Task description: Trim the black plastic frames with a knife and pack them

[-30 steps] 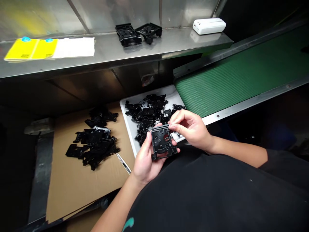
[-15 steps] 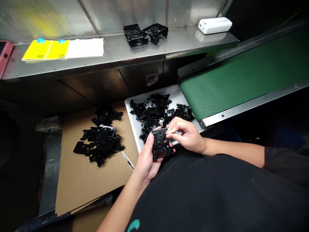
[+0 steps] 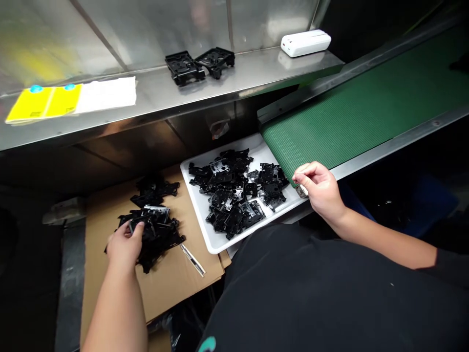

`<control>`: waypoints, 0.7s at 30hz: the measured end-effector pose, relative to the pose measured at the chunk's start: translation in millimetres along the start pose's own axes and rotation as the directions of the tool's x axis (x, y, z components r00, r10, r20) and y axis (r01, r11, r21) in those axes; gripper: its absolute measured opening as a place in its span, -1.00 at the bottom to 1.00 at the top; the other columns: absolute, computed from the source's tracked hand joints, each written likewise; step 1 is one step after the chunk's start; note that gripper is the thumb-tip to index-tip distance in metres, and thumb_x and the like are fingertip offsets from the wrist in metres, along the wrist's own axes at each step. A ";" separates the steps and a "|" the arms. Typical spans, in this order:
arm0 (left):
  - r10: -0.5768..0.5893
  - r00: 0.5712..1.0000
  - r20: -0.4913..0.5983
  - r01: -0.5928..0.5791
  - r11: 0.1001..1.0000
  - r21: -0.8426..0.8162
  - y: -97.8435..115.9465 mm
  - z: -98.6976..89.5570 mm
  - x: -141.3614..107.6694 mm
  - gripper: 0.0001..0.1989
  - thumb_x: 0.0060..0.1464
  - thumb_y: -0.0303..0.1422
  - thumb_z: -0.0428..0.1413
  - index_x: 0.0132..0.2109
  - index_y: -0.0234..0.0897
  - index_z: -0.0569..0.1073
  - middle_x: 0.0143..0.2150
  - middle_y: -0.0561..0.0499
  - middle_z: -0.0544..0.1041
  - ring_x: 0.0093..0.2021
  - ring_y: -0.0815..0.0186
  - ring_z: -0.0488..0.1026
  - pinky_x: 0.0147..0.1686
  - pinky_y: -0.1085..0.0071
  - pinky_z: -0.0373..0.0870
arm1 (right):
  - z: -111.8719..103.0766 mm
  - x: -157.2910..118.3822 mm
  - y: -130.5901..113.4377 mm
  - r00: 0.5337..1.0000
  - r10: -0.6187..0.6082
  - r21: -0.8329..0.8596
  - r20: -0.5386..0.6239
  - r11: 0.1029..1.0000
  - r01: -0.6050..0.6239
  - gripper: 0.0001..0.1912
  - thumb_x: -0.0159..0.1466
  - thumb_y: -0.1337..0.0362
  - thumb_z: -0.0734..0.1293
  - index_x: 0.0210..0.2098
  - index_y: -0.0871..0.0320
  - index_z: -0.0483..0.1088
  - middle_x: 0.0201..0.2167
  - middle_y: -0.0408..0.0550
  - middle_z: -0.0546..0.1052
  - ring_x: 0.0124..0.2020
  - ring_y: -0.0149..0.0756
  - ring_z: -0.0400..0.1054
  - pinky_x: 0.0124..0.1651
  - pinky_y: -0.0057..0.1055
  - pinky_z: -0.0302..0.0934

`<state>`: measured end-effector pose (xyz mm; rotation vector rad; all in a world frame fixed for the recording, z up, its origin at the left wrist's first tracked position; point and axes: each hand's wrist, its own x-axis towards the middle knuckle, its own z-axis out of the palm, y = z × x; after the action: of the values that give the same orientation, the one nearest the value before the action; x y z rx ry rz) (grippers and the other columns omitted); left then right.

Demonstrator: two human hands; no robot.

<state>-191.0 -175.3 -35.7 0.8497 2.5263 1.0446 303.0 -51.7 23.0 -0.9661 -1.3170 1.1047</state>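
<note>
My left hand (image 3: 126, 242) is over a heap of black plastic parts (image 3: 157, 239) on the cardboard. Its thumb and fingers close on a black plastic frame part (image 3: 138, 226) at the heap's near left side. Beside the front end of the conveyor, my right hand (image 3: 320, 190) is raised with thumb and fingertips pinched together. Whatever sits in that pinch is too small to make out. Between the hands stands a white tray (image 3: 209, 243) holding several black parts (image 3: 234, 190), some with shiny metal pieces.
A silver pen-like tool (image 3: 193, 260) lies on the cardboard (image 3: 179, 288). The green conveyor belt (image 3: 351, 122) slopes up to the right. On the steel shelf (image 3: 154, 102) are two black frames (image 3: 200, 63), a white power-bank-like box (image 3: 306, 43) and yellow-and-white papers (image 3: 73, 100).
My left hand has moved from in front of the tray to the heap on the left. My right hand has drawn apart rightward, still pinched. The view has shifted somewhat.
</note>
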 end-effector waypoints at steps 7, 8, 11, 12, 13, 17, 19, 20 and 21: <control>0.529 0.836 0.146 -0.546 0.829 0.118 86.4 79.8 -35.5 -0.61 0.34 -0.29 0.01 0.20 -0.32 0.50 0.25 -0.37 0.48 0.36 -0.21 0.31 0.38 -0.27 0.13 | -27.3 -9.9 1.9 0.997 0.018 -0.035 -0.075 0.999 -0.020 -0.77 0.31 0.22 0.55 -0.33 0.06 0.42 -0.32 -0.14 0.54 -0.26 -0.26 0.46 -0.15 -0.27 0.37; 0.622 0.734 0.273 -0.656 0.753 0.051 105.1 106.4 -47.2 -0.64 0.33 -0.35 0.01 0.16 -0.27 0.54 0.16 -0.28 0.57 0.26 -0.09 0.42 0.35 -0.12 0.24 | -28.3 -10.5 1.2 0.997 0.027 -0.032 -0.076 0.999 -0.030 -0.77 0.31 0.23 0.55 -0.33 0.06 0.43 -0.32 -0.14 0.55 -0.26 -0.27 0.46 -0.15 -0.28 0.37; 0.774 0.336 0.536 -0.850 0.495 -0.182 159.4 187.2 -80.1 -0.58 0.27 -0.52 0.00 0.10 -0.08 0.62 0.21 -0.09 0.62 0.32 0.06 0.43 0.42 0.02 0.17 | -29.6 -10.0 -5.0 0.995 0.074 0.022 -0.070 0.997 -0.073 -0.80 0.33 0.24 0.55 -0.31 0.07 0.46 -0.31 -0.16 0.55 -0.29 -0.32 0.44 -0.17 -0.32 0.36; 0.788 0.229 0.571 -0.871 0.428 -0.242 174.8 210.3 -87.5 -0.53 0.27 -0.56 -0.03 0.13 -0.05 0.61 0.30 -0.06 0.58 0.43 0.05 0.32 0.48 -0.03 0.03 | -30.0 -9.3 -8.5 0.994 0.090 0.049 -0.066 0.995 -0.087 -0.80 0.34 0.24 0.55 -0.31 0.07 0.46 -0.32 -0.17 0.55 -0.31 -0.34 0.43 -0.19 -0.34 0.35; 0.791 0.129 0.598 -0.881 0.368 -0.297 188.1 230.1 -92.0 -0.51 0.27 -0.57 -0.04 0.14 -0.04 0.62 0.36 -0.05 0.54 0.49 0.04 0.24 0.51 -0.07 -0.07 | -30.8 -8.4 -12.5 0.993 0.101 0.076 -0.062 0.992 -0.096 -0.80 0.34 0.24 0.55 -0.31 0.07 0.46 -0.32 -0.17 0.55 -0.33 -0.36 0.42 -0.22 -0.36 0.34; 0.724 -0.129 0.678 -0.869 0.247 -0.429 219.0 278.2 -86.6 -0.58 0.25 -0.58 0.01 0.03 -0.13 0.66 0.35 -0.15 0.52 0.48 -0.01 0.22 0.50 -0.12 -0.13 | -38.9 -8.0 -27.6 0.990 0.116 0.143 -0.083 0.984 -0.103 -0.75 0.31 0.23 0.57 -0.35 0.08 0.43 -0.36 -0.18 0.54 -0.39 -0.40 0.39 -0.27 -0.40 0.32; 0.678 -0.181 0.712 -0.857 0.246 -0.453 224.2 289.8 -79.3 -0.63 0.26 -0.55 0.04 0.03 -0.16 0.66 0.26 -0.20 0.55 0.39 -0.01 0.31 0.46 -0.11 -0.01 | -46.0 -10.9 -30.3 0.981 0.151 0.158 -0.121 0.979 -0.132 -0.74 0.30 0.22 0.58 -0.35 0.10 0.44 -0.35 -0.17 0.54 -0.39 -0.41 0.39 -0.26 -0.40 0.33; 0.659 -0.192 0.727 -0.851 0.257 -0.458 225.6 293.9 -76.7 -0.67 0.29 -0.50 0.06 0.06 -0.18 0.65 0.22 -0.21 0.56 0.34 -0.01 0.35 0.43 -0.11 0.06 | -49.9 -13.1 -30.1 0.973 0.180 0.161 -0.143 0.974 -0.157 -0.75 0.29 0.21 0.58 -0.35 0.10 0.45 -0.35 -0.17 0.55 -0.39 -0.41 0.39 -0.25 -0.40 0.34; 0.642 -0.195 0.741 -0.844 0.275 -0.460 226.7 297.0 -75.1 -0.72 0.33 -0.43 0.10 0.08 -0.20 0.62 0.20 -0.20 0.56 0.30 0.00 0.38 0.40 -0.12 0.13 | -54.0 -15.3 -29.1 0.964 0.210 0.162 -0.162 0.970 -0.184 -0.75 0.29 0.20 0.59 -0.35 0.11 0.46 -0.34 -0.16 0.55 -0.39 -0.41 0.38 -0.25 -0.40 0.34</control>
<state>97.2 70.2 -79.7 2.4072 0.9159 0.1994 359.5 -69.6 45.2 -1.0770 -0.9969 1.2181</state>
